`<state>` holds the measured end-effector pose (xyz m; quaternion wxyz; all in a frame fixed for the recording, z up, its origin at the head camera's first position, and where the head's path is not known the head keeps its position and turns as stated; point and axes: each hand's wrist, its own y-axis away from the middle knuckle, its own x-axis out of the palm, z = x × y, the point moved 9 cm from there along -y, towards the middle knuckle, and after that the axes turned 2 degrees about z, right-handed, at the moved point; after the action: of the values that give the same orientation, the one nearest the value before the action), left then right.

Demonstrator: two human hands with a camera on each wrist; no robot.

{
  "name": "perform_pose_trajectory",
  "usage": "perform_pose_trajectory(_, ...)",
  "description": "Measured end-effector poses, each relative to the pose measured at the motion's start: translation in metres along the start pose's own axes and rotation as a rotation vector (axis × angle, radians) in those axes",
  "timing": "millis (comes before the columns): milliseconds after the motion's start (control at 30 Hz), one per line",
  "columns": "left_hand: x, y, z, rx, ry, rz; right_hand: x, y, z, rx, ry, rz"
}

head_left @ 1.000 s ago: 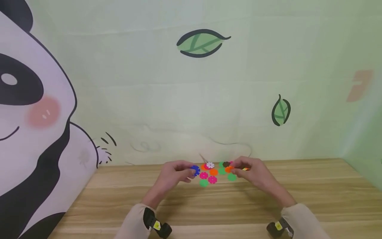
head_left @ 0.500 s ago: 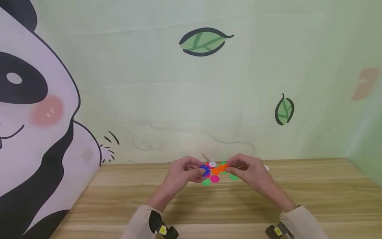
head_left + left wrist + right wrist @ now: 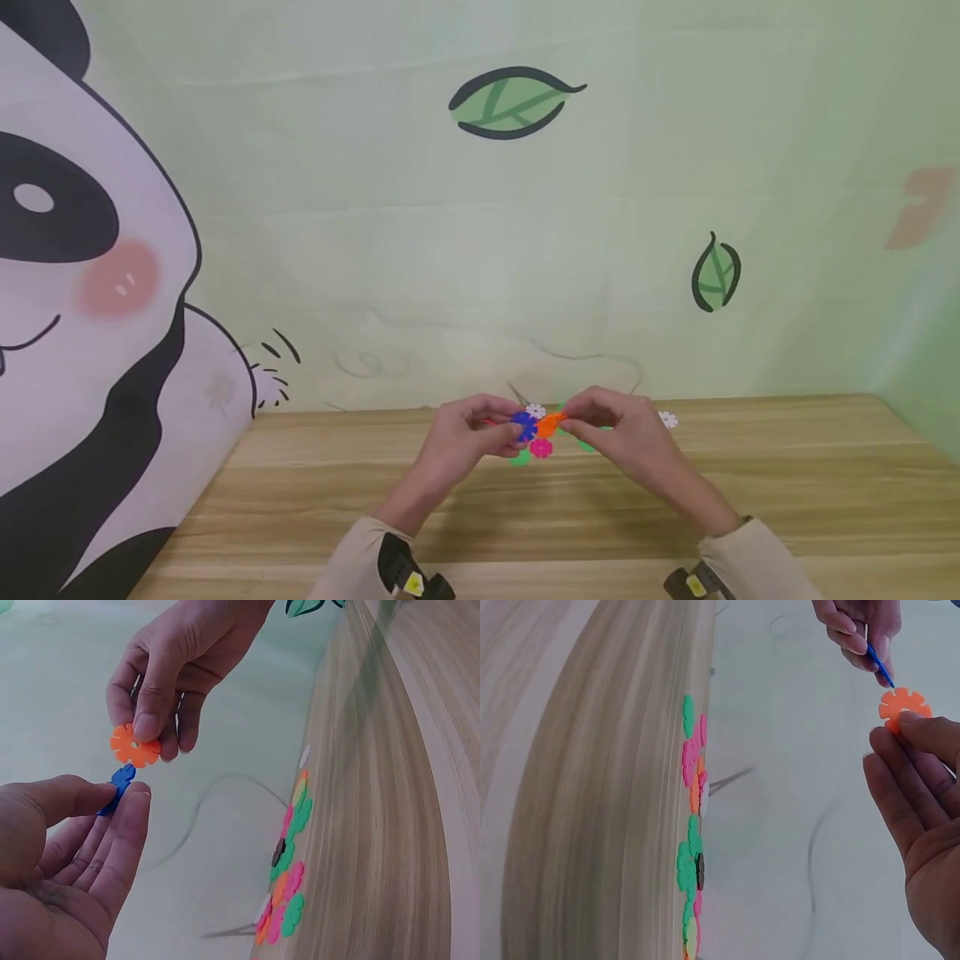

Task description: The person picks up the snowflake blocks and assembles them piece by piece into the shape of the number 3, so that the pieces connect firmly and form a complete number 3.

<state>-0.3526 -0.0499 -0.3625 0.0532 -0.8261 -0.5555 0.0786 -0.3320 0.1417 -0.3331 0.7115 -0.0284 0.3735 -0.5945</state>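
My left hand [image 3: 467, 435] pinches a blue notched snowflake disc [image 3: 526, 426] between thumb and fingers, above the table. Facing it, my right hand [image 3: 628, 427] pinches an orange snowflake disc [image 3: 549, 426] by its edge. In the left wrist view the blue disc [image 3: 118, 787] stands edge-on, just below the rim of the orange disc [image 3: 135, 747]. Their edges meet or nearly meet in the right wrist view; whether a slot is engaged I cannot tell. Behind the hands lie loose discs, among them a pink disc [image 3: 541, 448] and a white disc [image 3: 535, 412], partly hidden.
Green discs [image 3: 686, 866], pink discs [image 3: 692, 761] and a dark brown disc [image 3: 700, 871] lie in a loose row on the wooden table [image 3: 510, 533]. A white disc [image 3: 667, 420] sits off to the right. Behind the table hangs a pale green printed cloth [image 3: 360, 250].
My right hand has brought the orange disc leftward, and my left hand has moved the blue disc slightly right. The two discs, apart before, now come together. The head view has shifted a little.
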Motion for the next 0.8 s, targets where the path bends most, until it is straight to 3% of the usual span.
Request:
perform_pose_trajectory(267,0.0027,0.0001,0.0005,-0.009,0.031,0.01,0.0013,-0.0009,0.0031,-0.038,-0.009,-0.001)
perform_pose_trajectory(800,0.003,0.0014,0.0011,-0.049,0.059,-0.005,0.004,0.0009,0.0025,-0.008,-0.076,-0.007)
